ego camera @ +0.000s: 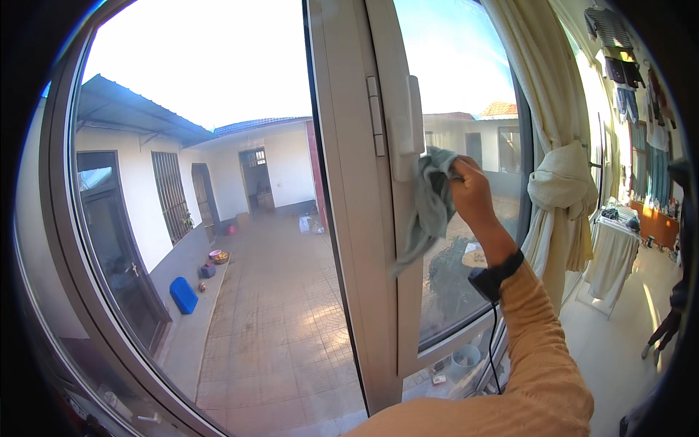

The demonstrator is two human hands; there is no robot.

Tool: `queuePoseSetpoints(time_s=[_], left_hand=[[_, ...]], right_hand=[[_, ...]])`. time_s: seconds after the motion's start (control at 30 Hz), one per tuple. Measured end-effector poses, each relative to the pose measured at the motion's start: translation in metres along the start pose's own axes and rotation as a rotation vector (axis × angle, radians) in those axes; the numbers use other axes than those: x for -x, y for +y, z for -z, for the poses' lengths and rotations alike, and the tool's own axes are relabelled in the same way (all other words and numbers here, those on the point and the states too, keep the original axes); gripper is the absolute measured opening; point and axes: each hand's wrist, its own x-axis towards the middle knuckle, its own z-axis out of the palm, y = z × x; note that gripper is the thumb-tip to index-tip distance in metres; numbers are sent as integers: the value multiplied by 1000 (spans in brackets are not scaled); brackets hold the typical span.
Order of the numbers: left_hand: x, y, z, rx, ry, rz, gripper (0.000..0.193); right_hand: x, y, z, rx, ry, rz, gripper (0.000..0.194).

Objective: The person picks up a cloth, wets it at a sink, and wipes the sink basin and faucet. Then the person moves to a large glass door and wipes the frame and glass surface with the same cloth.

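Note:
My right hand [471,188], with a dark band and a small black device at the wrist, grips a grey-green cloth [434,191]. The bunched cloth lies against the white window sash [407,306], just under the white window handle [414,117], and its lower end hangs down over the frame, slightly blurred. Behind the hand is the sash's glass pane [464,71]. A black cable [491,355] hangs from the wrist device. My left hand is out of view.
A knotted cream curtain [562,175] hangs right of the sash. A large fixed pane [262,262] at left shows a tiled courtyard. Farther right stand a drying rack with a draped cloth [611,262] and hanging clothes [625,71]. A bucket [466,358] shows below the sash.

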Motion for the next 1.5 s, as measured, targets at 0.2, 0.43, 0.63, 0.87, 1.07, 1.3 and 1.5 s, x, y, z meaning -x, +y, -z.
queuePoseSetpoints(time_s=[0.2, 0.43, 0.63, 0.87, 1.07, 1.3, 1.5], left_hand=[[-42, 53, -7, 379, -96, 74, 22], [-95, 123, -23, 465, -223, 75, 22], [-110, 131, -17, 462, -278, 81, 22], [-111, 128, -6, 477, -289, 98, 22], [-102, 105, 19, 548, -236, 123, 22], [-86, 79, 33, 605, -193, 141, 21], [-80, 69, 36, 649, -150, 161, 22]], right_hand=[[-89, -60, -28, 155, 380, 459, 50], [-67, -52, -70, 699, 127, 234, 40], [9, -97, -36, 670, -211, 156, 36], [-49, -109, -63, 728, 34, 242, 40], [-45, -79, -116, 1120, 40, 210, 52], [39, -101, -91, 570, -161, 182, 24], [-87, -109, -63, 82, -274, -144, 32]])
